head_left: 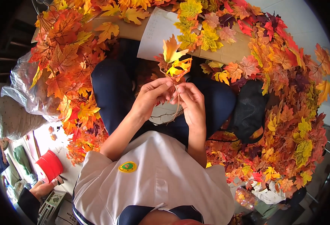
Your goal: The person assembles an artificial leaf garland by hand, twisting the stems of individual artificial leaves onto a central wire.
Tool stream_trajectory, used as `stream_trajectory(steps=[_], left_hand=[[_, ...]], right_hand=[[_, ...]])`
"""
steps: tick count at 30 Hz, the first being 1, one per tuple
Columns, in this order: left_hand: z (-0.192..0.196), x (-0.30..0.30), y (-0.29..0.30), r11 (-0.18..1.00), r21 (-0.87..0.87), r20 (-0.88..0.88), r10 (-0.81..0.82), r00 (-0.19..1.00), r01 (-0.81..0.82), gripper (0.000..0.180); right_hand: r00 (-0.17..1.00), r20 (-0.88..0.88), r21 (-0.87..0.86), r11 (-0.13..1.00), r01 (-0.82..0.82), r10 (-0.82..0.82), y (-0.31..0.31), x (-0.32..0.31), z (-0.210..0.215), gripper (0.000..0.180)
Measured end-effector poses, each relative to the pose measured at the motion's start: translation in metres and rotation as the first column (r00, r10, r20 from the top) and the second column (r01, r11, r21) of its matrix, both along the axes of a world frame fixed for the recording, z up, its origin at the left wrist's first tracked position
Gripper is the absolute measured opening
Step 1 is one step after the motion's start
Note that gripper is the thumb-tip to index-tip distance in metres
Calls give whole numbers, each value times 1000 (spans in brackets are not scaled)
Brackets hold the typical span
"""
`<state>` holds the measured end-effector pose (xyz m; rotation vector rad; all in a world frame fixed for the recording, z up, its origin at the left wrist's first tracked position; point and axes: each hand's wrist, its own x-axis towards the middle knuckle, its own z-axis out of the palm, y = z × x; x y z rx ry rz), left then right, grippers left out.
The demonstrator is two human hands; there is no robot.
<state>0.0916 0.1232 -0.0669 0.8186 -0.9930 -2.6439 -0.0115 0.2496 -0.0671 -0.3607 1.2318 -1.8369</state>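
Above my lap, my left hand (152, 96) and my right hand (191, 100) meet with fingertips pinched. Between them is the stem of an artificial maple leaf sprig (179, 66), whose yellow and orange leaves stick up past my fingers. Brown twigs (179, 108) run down by my right hand and curve below into what looks like part of a thin vine wreath. My fingers partly cover where stem and twigs meet, so I cannot tell whether they are joined.
Heaped artificial autumn leaves (65, 56) surround my legs on both sides. Ahead lie flattened cardboard (229, 47) and a white paper sheet (155, 35). At left are a clear plastic bag (30, 88) and a red ribbon spool (49, 165); another person's hand (42, 189) is near it.
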Motion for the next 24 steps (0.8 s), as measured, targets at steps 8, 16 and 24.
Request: stream_trajectory(steps=[8, 16, 24], left_hand=[[-3, -7, 10, 987, -124, -1, 98, 995, -97, 25], [-2, -9, 16, 966, -173, -51, 184, 982, -190, 37], [-9, -1, 24, 993, -91, -68, 68, 995, -74, 12]], right_hand=[[973, 231, -5, 1000, 9, -8, 3, -5, 3, 17], [991, 134, 86, 996, -16, 4, 4, -5, 6, 10], [995, 96, 104, 994, 30, -40, 10, 6, 8, 9]])
